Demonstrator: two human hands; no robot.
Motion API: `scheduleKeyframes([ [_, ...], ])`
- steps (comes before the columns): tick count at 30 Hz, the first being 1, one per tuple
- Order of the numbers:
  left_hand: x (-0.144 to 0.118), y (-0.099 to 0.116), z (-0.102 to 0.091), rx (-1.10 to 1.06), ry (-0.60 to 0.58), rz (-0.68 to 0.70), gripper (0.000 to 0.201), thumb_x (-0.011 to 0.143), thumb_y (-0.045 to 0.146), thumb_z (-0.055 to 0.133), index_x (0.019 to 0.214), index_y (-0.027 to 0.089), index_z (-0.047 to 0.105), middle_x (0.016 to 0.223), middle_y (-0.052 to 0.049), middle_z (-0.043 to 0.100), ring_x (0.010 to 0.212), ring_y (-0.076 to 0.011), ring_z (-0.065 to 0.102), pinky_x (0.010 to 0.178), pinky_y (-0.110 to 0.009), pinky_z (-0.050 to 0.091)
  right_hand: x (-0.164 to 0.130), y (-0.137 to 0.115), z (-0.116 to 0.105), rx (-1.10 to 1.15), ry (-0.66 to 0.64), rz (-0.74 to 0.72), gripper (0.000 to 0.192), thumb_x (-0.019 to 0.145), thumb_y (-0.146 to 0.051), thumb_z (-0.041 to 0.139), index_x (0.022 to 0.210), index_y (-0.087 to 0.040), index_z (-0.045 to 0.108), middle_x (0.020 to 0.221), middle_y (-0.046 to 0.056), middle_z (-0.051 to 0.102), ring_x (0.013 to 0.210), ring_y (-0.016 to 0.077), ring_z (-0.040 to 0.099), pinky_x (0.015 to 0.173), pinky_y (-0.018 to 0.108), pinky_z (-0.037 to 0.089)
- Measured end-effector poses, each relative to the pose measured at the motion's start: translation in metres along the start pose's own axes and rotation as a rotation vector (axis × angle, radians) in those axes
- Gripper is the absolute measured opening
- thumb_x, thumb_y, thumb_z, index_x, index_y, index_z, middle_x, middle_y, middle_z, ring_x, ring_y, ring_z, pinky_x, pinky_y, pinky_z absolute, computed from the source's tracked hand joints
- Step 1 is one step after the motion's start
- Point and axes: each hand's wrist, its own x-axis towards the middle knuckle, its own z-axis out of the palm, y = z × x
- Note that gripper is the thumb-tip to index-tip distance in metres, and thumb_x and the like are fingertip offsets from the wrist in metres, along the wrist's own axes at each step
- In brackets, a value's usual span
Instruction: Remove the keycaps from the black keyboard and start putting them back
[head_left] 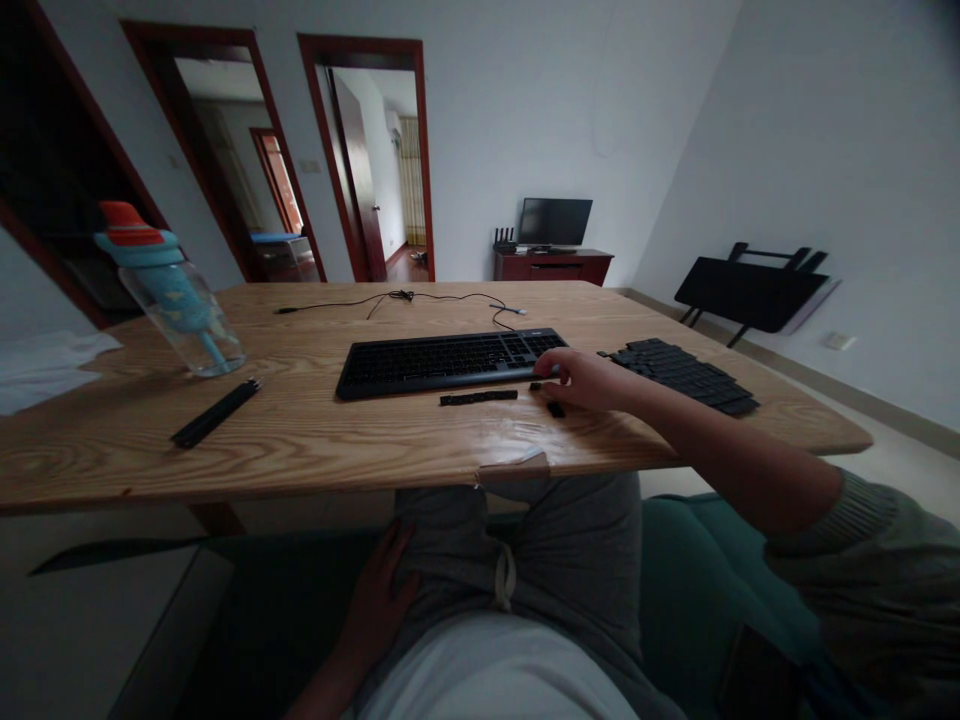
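Observation:
A black keyboard (450,360) lies on the wooden table in front of me. My right hand (581,380) is at its near right corner, with thumb and forefinger closed at a small black keycap (535,386) on the tabletop. Just below that hand lies another loose keycap (555,409). A short row of keycaps (478,398) runs along the keyboard's front edge. To the right, partly behind my forearm, many black keycaps (675,370) are laid out close together in rows. My left hand (386,585) rests on my left thigh, fingers apart, holding nothing.
Dark pen-like sticks (217,412) and a clear bottle (180,300) with a red lid stand or lie at the left, beside white tissue (49,365). A thin cable (442,296) crosses the far side of the table (337,440). Peeling tape (517,465) covers the near edge.

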Motion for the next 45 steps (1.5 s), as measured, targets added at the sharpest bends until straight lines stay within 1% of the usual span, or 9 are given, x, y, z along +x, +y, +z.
scheduleKeyframes([
  [4, 0.000, -0.002, 0.002, 0.005, 0.013, 0.001, 0.056, 0.095, 0.033, 0.051, 0.151, 0.026, 0.047, 0.161, -0.010, 0.039, 0.147, -0.0284, 0.038, 0.121, -0.054, 0.031, 0.001, 0.004, 0.000, -0.020, -0.051, -0.028, 0.020, 0.085, -0.034, 0.065, 0.100, -0.023, 0.074, 0.092, 0.005, 0.073, 0.078, 0.0171, 0.063, 0.070, 0.027, 0.044],
  [9, -0.001, -0.001, 0.002, 0.011, 0.010, 0.003, 0.055, 0.096, 0.034, 0.051, 0.150, 0.024, 0.048, 0.161, -0.011, 0.039, 0.148, -0.0293, 0.037, 0.121, -0.055, 0.031, 0.004, 0.001, 0.002, -0.025, -0.077, -0.038, 0.023, 0.087, -0.034, 0.060, 0.102, -0.025, 0.076, 0.093, 0.004, 0.075, 0.076, 0.0172, 0.064, 0.068, 0.027, 0.044],
  [13, -0.002, 0.000, 0.001, 0.015, 0.011, -0.007, 0.055, 0.096, 0.033, 0.051, 0.151, 0.026, 0.048, 0.161, -0.010, 0.040, 0.147, -0.0293, 0.039, 0.121, -0.054, 0.033, 0.006, -0.005, 0.002, -0.013, -0.105, -0.010, 0.024, 0.086, -0.034, 0.060, 0.100, -0.024, 0.077, 0.086, 0.003, 0.075, 0.069, 0.0156, 0.062, 0.065, 0.027, 0.043],
  [16, -0.002, -0.001, 0.002, 0.015, 0.015, -0.002, 0.056, 0.096, 0.032, 0.051, 0.151, 0.026, 0.047, 0.161, -0.011, 0.039, 0.147, -0.0295, 0.039, 0.121, -0.055, 0.032, 0.005, -0.009, 0.001, 0.015, -0.135, -0.025, 0.024, 0.086, -0.036, 0.062, 0.098, -0.024, 0.078, 0.081, 0.003, 0.074, 0.064, 0.0142, 0.060, 0.063, 0.028, 0.042],
  [21, -0.001, -0.003, 0.003, 0.025, -0.005, 0.007, 0.056, 0.097, 0.033, 0.050, 0.152, 0.025, 0.045, 0.162, -0.012, 0.036, 0.148, -0.0298, 0.036, 0.121, -0.057, 0.030, 0.003, -0.017, -0.001, 0.051, -0.158, -0.039, 0.025, 0.087, -0.034, 0.059, 0.098, -0.021, 0.078, 0.080, 0.004, 0.073, 0.062, 0.0128, 0.057, 0.063, 0.027, 0.041],
  [28, -0.002, -0.003, 0.003, 0.018, 0.010, 0.004, 0.056, 0.097, 0.034, 0.050, 0.151, 0.025, 0.047, 0.162, -0.011, 0.036, 0.148, -0.0300, 0.038, 0.121, -0.056, 0.031, 0.003, -0.022, 0.000, 0.055, -0.150, -0.033, 0.024, 0.087, -0.034, 0.060, 0.097, -0.021, 0.078, 0.079, 0.004, 0.072, 0.066, 0.0137, 0.058, 0.063, 0.026, 0.041],
  [32, -0.001, -0.001, 0.002, 0.024, -0.003, 0.003, 0.056, 0.097, 0.034, 0.049, 0.152, 0.022, 0.046, 0.162, -0.014, 0.036, 0.147, -0.0310, 0.038, 0.120, -0.057, 0.032, 0.002, -0.023, 0.000, 0.031, -0.133, -0.053, 0.024, 0.087, -0.033, 0.059, 0.098, -0.022, 0.078, 0.081, 0.004, 0.072, 0.066, 0.0137, 0.058, 0.065, 0.027, 0.041],
  [37, -0.002, 0.000, 0.002, 0.017, 0.006, 0.007, 0.057, 0.096, 0.032, 0.051, 0.152, 0.024, 0.046, 0.162, -0.012, 0.037, 0.148, -0.0297, 0.038, 0.121, -0.056, 0.031, 0.001, -0.025, -0.001, 0.038, -0.143, -0.061, 0.026, 0.087, -0.034, 0.059, 0.098, -0.020, 0.077, 0.082, 0.004, 0.072, 0.068, 0.0139, 0.059, 0.067, 0.027, 0.042],
  [45, -0.002, -0.004, 0.003, 0.013, 0.010, 0.016, 0.055, 0.096, 0.034, 0.051, 0.151, 0.026, 0.048, 0.161, -0.010, 0.039, 0.147, -0.0290, 0.038, 0.120, -0.055, 0.032, 0.004, -0.017, 0.001, 0.083, -0.130, -0.097, 0.031, 0.088, -0.041, 0.058, 0.099, -0.018, 0.076, 0.081, 0.006, 0.072, 0.067, 0.0140, 0.057, 0.066, 0.028, 0.042],
])
